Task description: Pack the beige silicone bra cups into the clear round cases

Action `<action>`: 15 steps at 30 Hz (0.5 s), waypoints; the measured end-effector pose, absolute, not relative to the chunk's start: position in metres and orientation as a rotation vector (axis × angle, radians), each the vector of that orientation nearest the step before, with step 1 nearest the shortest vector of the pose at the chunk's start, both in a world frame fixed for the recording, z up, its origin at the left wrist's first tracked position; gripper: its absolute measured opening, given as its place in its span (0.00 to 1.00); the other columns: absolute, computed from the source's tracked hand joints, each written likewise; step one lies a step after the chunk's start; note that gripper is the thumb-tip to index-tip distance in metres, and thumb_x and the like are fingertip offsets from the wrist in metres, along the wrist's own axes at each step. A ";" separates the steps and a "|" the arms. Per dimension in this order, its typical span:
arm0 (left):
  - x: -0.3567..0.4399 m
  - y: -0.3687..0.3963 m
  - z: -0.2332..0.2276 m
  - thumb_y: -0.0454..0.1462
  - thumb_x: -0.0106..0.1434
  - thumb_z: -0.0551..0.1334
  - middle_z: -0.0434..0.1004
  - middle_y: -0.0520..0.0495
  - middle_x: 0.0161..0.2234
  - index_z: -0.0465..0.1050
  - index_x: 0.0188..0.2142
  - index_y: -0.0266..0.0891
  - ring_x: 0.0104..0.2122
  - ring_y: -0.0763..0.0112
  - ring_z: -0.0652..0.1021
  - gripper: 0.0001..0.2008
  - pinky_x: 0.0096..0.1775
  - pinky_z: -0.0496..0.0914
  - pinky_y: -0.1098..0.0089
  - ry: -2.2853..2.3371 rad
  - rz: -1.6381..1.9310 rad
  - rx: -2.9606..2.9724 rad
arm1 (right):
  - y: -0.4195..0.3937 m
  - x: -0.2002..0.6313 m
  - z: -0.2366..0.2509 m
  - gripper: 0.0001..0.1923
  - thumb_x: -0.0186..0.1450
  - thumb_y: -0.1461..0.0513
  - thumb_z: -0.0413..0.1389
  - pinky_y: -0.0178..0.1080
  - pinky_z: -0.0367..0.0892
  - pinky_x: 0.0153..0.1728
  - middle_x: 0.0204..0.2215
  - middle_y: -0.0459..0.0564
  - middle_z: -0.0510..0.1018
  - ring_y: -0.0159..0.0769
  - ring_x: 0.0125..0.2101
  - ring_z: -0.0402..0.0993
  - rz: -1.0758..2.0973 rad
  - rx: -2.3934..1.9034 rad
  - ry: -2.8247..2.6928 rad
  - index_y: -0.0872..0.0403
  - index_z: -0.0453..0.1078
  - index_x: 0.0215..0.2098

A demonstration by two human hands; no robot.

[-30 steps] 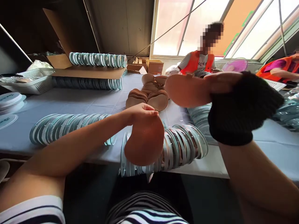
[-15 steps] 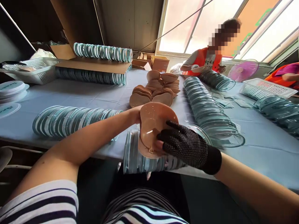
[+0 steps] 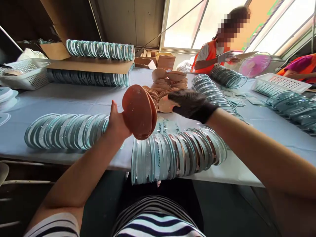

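My bare left hand (image 3: 119, 126) holds a brown silicone stick-on bra (image 3: 138, 112), its two cups folded against each other. The thumb sticks up at the side, while the fingers are hidden behind the cups. My right hand (image 3: 186, 103), in a black dotted glove, reaches over the pile of brown bra cups (image 3: 166, 104), thumb and fingers apart at the nearest cup. Whether it touches that cup I cannot tell. Below both hands lies a row of nested clear plastic shells (image 3: 158, 158), some with brown showing inside. Printed clear pieces (image 3: 168, 126) lie just behind this row.
More nested clear shells (image 3: 66, 131) lie on the left, and another row (image 3: 209, 90) runs along the right. At the back left, cardboard (image 3: 91, 65) separates two stacked rows, beside a white basket (image 3: 37, 75). Across the table, a co-worker in an orange vest (image 3: 207, 57) handles something flat.
My left hand has moved left with the bra, now folded and turned. My right hand has left the bra and gone forward to the pile. The co-worker's hands have risen.
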State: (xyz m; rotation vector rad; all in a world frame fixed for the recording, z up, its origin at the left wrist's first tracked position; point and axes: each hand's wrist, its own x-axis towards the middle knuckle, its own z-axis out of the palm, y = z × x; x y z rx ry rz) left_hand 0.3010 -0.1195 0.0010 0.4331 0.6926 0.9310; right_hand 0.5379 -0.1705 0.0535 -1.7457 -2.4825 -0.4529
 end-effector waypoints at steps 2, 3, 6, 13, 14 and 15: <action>0.297 -0.118 -0.004 0.59 0.69 0.42 0.82 0.38 0.37 0.73 0.50 0.35 0.39 0.54 0.82 0.35 0.46 0.75 0.54 0.721 0.917 0.361 | -0.142 0.549 0.021 0.19 0.58 0.65 0.65 0.43 0.74 0.42 0.42 0.56 0.83 0.44 0.43 0.81 -0.358 -1.905 -2.599 0.57 0.76 0.48; 0.296 -0.118 -0.006 0.55 0.71 0.43 0.82 0.39 0.35 0.73 0.50 0.35 0.36 0.56 0.82 0.31 0.45 0.76 0.55 0.739 0.913 0.342 | -0.130 0.550 0.005 0.18 0.57 0.63 0.67 0.40 0.74 0.38 0.39 0.55 0.84 0.41 0.38 0.82 -0.324 -1.935 -2.644 0.56 0.77 0.47; 0.291 -0.118 -0.015 0.46 0.71 0.49 0.80 0.45 0.29 0.74 0.45 0.37 0.29 0.61 0.80 0.19 0.37 0.77 0.61 0.809 0.964 0.279 | -0.102 0.539 -0.034 0.21 0.57 0.57 0.68 0.35 0.73 0.33 0.36 0.51 0.84 0.32 0.31 0.81 -0.249 -1.925 -2.725 0.57 0.76 0.46; 0.266 -0.109 -0.021 0.46 0.70 0.50 0.80 0.47 0.31 0.73 0.47 0.38 0.30 0.65 0.80 0.19 0.38 0.77 0.67 0.780 1.141 0.124 | -0.097 0.499 -0.068 0.23 0.46 0.66 0.71 0.29 0.67 0.27 0.33 0.48 0.84 0.31 0.29 0.79 -0.287 -1.826 -2.718 0.54 0.77 0.41; 0.263 -0.108 -0.021 0.47 0.71 0.49 0.80 0.47 0.32 0.72 0.48 0.39 0.31 0.65 0.80 0.20 0.40 0.77 0.66 0.779 1.140 0.111 | -0.099 0.497 -0.071 0.23 0.47 0.67 0.70 0.29 0.66 0.27 0.32 0.48 0.84 0.31 0.28 0.78 -0.296 -1.807 -2.706 0.53 0.77 0.41; 0.261 -0.106 -0.021 0.48 0.71 0.49 0.80 0.47 0.33 0.72 0.50 0.39 0.33 0.64 0.81 0.20 0.42 0.77 0.65 0.771 1.137 0.104 | -0.100 0.496 -0.073 0.21 0.47 0.68 0.69 0.29 0.66 0.27 0.32 0.47 0.84 0.31 0.27 0.78 -0.302 -1.782 -2.697 0.53 0.78 0.40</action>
